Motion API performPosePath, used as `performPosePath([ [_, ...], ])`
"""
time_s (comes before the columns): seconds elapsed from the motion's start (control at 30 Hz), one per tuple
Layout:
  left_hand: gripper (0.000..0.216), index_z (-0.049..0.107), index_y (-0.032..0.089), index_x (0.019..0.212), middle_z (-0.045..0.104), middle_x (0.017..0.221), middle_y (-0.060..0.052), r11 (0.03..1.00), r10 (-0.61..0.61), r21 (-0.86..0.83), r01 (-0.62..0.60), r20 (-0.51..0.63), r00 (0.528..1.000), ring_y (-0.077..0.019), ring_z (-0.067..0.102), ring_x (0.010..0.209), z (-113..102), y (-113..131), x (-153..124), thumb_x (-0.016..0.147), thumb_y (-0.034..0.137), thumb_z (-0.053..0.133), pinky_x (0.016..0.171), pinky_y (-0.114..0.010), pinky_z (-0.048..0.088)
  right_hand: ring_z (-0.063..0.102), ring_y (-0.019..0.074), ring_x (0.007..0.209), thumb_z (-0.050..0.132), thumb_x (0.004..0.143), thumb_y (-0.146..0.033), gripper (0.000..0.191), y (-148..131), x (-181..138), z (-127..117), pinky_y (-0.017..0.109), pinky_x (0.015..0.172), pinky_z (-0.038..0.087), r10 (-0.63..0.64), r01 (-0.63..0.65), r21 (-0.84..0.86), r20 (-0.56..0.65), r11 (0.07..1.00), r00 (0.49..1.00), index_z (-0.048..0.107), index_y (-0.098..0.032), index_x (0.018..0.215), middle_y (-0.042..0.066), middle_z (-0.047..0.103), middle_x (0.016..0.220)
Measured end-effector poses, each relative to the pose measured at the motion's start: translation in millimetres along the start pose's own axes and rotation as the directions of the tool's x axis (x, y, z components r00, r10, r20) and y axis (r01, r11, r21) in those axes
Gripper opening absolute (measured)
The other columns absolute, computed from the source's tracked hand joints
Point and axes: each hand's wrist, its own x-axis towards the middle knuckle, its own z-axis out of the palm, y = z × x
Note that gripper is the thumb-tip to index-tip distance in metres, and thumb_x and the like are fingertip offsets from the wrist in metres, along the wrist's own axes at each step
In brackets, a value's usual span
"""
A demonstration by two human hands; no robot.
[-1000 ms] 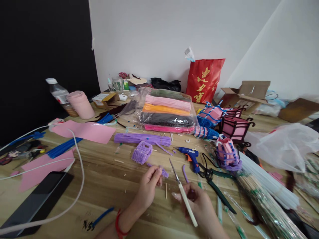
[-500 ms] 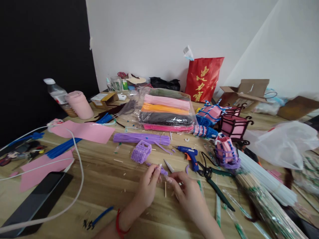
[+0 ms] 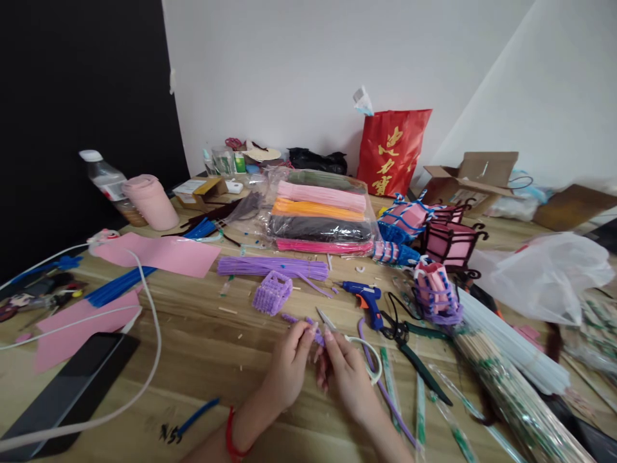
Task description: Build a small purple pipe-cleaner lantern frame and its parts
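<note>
My left hand (image 3: 288, 363) and my right hand (image 3: 348, 376) meet low in the middle of the wooden table (image 3: 207, 354), fingertips pinched together on a short piece of purple pipe cleaner (image 3: 315, 335). A red band circles my left wrist. White-handled scissors (image 3: 354, 344) lie just behind my right hand, blades pointing away. A long purple pipe cleaner (image 3: 380, 379) runs along the table right of that hand. A small woven purple basket (image 3: 272, 292) sits just beyond my hands, with a bundle of purple pipe cleaners (image 3: 272, 267) behind it.
A blue glue gun (image 3: 366, 299) and black-green pliers (image 3: 414, 350) lie to the right. Bagged coloured pipe cleaners (image 3: 321, 215), pink lanterns (image 3: 446, 247), a red bag (image 3: 395, 161), white sticks (image 3: 511, 347), pink sheets (image 3: 159, 254), a tablet (image 3: 72, 392) and a white cable (image 3: 149, 347) surround them.
One second ago my right hand held the scissors upright. It has since set them down and moved left to join my left hand on the purple piece.
</note>
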Motion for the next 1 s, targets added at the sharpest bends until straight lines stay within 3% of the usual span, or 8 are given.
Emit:
performPosePath([
  [0.1, 0.025, 0.054, 0.019, 0.072, 0.048, 0.059, 0.002, 0.998, -0.054, -0.037, 0.054, 0.012, 0.998, -0.0138, 0.043, 0.056, 0, -3, 2, 0.085, 0.039, 0.047, 0.054, -0.024, 0.033, 0.044, 0.0119, 0.042, 0.034, 0.089, -0.056, 0.044, 5, 0, 0, 0.023, 0.043, 0.035, -0.052, 0.046, -0.105, -0.06, 0.993, 0.997, 0.045, -0.021, 0.066, -0.004, 0.045, 0.047],
  [0.27, 0.034, 0.048, 0.019, 0.069, 0.04, 0.054, 0.005, 0.975, -0.134, -0.159, 0.154, 0.129, 0.983, -0.0111, 0.038, 0.05, 2, -9, 5, 0.085, 0.048, 0.043, 0.049, -0.022, 0.032, 0.047, 0.0133, 0.053, 0.036, 0.093, -0.043, 0.034, 8, -2, 2, 0.024, 0.053, 0.035, -0.234, 0.178, -0.355, -0.121, 0.918, 0.965, 0.044, -0.021, 0.068, -0.002, 0.049, 0.058],
  [0.4, 0.029, 0.05, 0.018, 0.072, 0.042, 0.057, 0.005, 0.984, -0.108, -0.127, 0.125, 0.135, 0.985, -0.0109, 0.04, 0.052, 3, -6, 3, 0.085, 0.044, 0.046, 0.049, -0.021, 0.033, 0.047, 0.0132, 0.056, 0.034, 0.094, -0.035, 0.031, 12, -5, 3, 0.023, 0.056, 0.034, -0.322, 0.242, -0.432, -0.122, 0.869, 0.939, 0.044, -0.021, 0.069, -0.002, 0.049, 0.061],
  [0.53, 0.023, 0.053, 0.019, 0.076, 0.054, 0.068, 0.0, 0.998, -0.038, 0.044, 0.034, 0.094, 0.995, -0.0142, 0.05, 0.064, 3, -3, 1, 0.087, 0.037, 0.044, 0.057, -0.023, 0.039, 0.047, 0.0135, 0.056, 0.034, 0.094, -0.036, 0.03, 17, -5, 3, 0.024, 0.056, 0.034, -0.327, 0.231, -0.426, -0.165, 0.875, 0.931, 0.047, -0.02, 0.071, -0.002, 0.05, 0.061],
  [0.67, 0.019, 0.053, 0.019, 0.083, 0.059, 0.078, -0.003, 0.981, 0.051, 0.181, -0.065, 0.084, 0.995, -0.0166, 0.054, 0.073, 3, -5, -3, 0.089, 0.032, 0.04, 0.067, -0.026, 0.041, 0.045, 0.0123, 0.054, 0.038, 0.092, -0.042, 0.035, 18, -3, 3, 0.023, 0.052, 0.033, -0.249, 0.189, -0.273, -0.205, 0.943, 0.947, 0.046, -0.02, 0.066, -0.003, 0.048, 0.058],
  [0.77, 0.017, 0.052, 0.02, 0.087, 0.06, 0.081, -0.003, 0.961, 0.139, 0.228, -0.155, 0.082, 0.987, -0.0167, 0.055, 0.075, 4, -9, -5, 0.091, 0.028, 0.037, 0.069, -0.026, 0.042, 0.039, 0.0094, 0.043, 0.043, 0.088, -0.049, 0.04, 19, -1, 4, 0.022, 0.043, 0.029, -0.09, 0.095, 0.023, -0.165, 0.995, 0.982, 0.043, -0.02, 0.06, -0.006, 0.042, 0.047],
  [0.9, 0.016, 0.049, 0.02, 0.083, 0.058, 0.076, -0.002, 0.902, 0.274, 0.305, -0.306, 0.145, 0.951, -0.0159, 0.055, 0.072, 2, -13, -6, 0.091, 0.022, 0.036, 0.067, -0.026, 0.042, 0.03, 0.0057, 0.031, 0.054, 0.081, -0.048, 0.039, 16, -1, 2, 0.019, 0.034, 0.018, 0.089, -0.1, 0.449, 0.046, 0.888, 0.995, 0.042, -0.019, 0.058, -0.009, 0.034, 0.04],
  [1.0, 0.016, 0.048, 0.02, 0.082, 0.059, 0.08, -0.004, 0.833, 0.378, 0.336, -0.44, 0.236, 0.895, -0.0163, 0.055, 0.077, -2, -14, -5, 0.092, 0.019, 0.035, 0.069, -0.026, 0.042, 0.032, 0.0044, 0.033, 0.059, 0.08, -0.04, 0.036, 11, -3, -5, 0.017, 0.034, 0.019, 0.131, -0.214, 0.585, 0.183, 0.782, 0.974, 0.045, -0.017, 0.056, -0.01, 0.031, 0.041],
])
